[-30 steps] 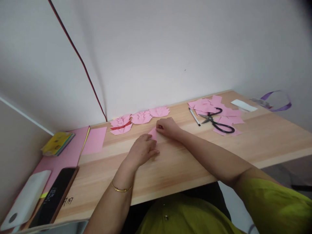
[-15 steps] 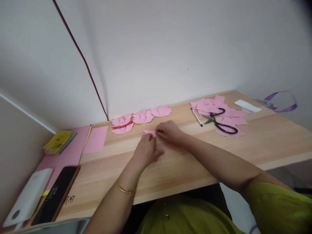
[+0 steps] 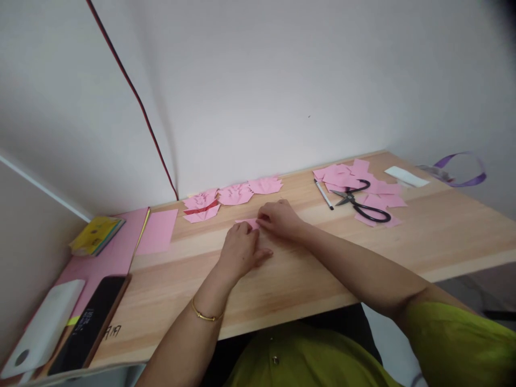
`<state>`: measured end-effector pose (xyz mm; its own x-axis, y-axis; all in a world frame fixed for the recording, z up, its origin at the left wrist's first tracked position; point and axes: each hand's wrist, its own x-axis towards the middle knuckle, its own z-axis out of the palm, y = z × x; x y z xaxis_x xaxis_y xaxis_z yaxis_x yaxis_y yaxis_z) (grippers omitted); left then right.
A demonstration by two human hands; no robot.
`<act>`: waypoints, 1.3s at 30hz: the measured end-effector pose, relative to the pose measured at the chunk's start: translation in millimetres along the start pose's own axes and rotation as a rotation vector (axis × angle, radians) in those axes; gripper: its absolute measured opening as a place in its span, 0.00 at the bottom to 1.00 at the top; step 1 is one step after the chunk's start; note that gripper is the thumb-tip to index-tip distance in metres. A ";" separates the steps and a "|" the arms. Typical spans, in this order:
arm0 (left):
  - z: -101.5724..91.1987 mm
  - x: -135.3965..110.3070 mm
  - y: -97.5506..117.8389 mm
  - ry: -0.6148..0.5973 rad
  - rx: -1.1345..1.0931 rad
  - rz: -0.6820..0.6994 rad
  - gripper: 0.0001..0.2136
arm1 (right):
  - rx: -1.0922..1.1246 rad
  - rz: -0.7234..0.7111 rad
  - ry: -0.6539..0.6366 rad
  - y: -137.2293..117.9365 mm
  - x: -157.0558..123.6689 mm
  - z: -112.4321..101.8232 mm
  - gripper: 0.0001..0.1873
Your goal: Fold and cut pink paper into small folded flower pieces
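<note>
A small piece of pink paper (image 3: 252, 222) lies on the wooden table, mostly covered by my fingers. My left hand (image 3: 241, 248) presses its bent fingertips onto the paper's near edge, its thumb sticking out to the right. From the right side, my right hand (image 3: 280, 219) pinches the same paper with thumb and fingers drawn together. Behind both hands, folded pink paper pieces (image 3: 236, 194) stand in a row near the wall, one with a red strip (image 3: 200, 208) across it.
Scissors (image 3: 355, 201) rest open on loose pink paper pieces (image 3: 342, 176) at the right, beside a pen (image 3: 323, 194) and a white strip (image 3: 407, 176). At left are pink sheets (image 3: 157, 231), a yellow packet (image 3: 97, 235), a phone (image 3: 91, 325) and a white device (image 3: 44, 328).
Both hands stay at the paper with almost no movement. The paper's visible left part looks slightly flatter. The whole view has shifted a little.
</note>
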<state>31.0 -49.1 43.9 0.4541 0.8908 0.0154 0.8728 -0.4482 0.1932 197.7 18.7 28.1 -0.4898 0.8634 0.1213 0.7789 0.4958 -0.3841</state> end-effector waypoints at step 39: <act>4.8 6.5 -25.2 0.120 -0.094 -0.146 0.11 | 0.041 -0.017 -0.067 -7.1 -5.2 4.7 0.09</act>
<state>12.9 -32.4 34.4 0.2946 0.9507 0.0964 0.9047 -0.3100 0.2923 192.9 10.2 25.9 -0.5290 0.8460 0.0667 0.7542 0.5047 -0.4200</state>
